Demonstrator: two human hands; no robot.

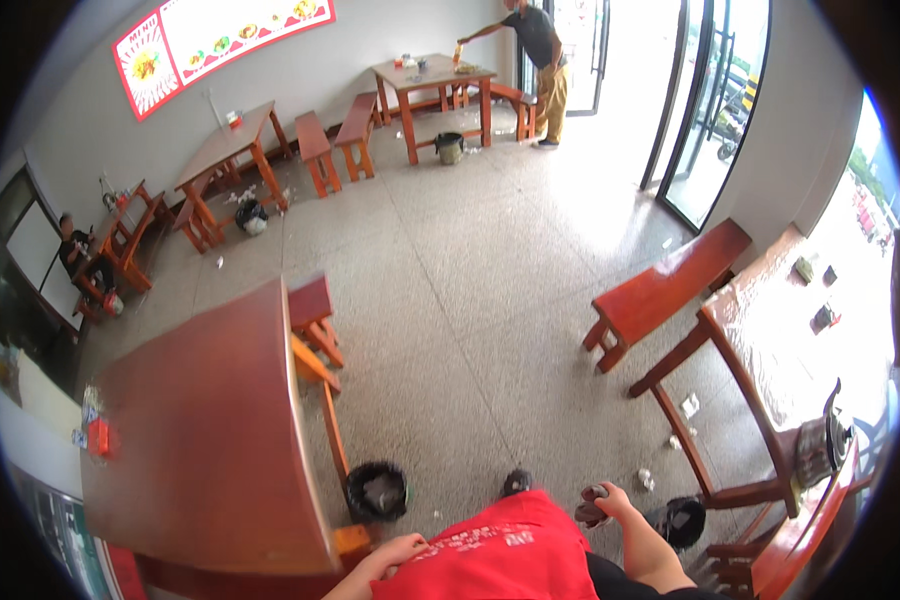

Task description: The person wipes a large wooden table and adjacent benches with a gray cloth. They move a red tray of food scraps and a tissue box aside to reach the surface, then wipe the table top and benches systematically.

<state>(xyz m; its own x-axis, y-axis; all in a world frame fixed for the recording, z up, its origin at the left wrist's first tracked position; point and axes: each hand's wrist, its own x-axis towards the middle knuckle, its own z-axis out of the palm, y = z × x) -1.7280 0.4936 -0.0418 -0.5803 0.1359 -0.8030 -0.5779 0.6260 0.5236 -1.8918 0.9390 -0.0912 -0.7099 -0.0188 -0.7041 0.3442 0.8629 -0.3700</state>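
I am wearing a red apron [515, 555] with white print. My right hand [618, 502], out to the right of it, is closed on a small brownish-grey thing [592, 508] whose kind I cannot make out. My left hand [400, 551] lies at the apron's left side with its fingers loosely stretched, and nothing shows in it. Nearest to the left hand is a brown wooden table [205, 430] with a red box [98, 437] at its far left edge. A black-lined bin [377, 490] stands beside that table, and another bin [680, 520] is right of my right hand.
At right, a table [760, 330] covered in clear plastic bears a metal kettle [820, 450]; a red bench [670, 285] stands beyond. Crumpled tissues [646, 480] litter the floor. A person [540, 60] reaches over a far table [435, 75] by the glass doors; another person [78, 250] sits far left.
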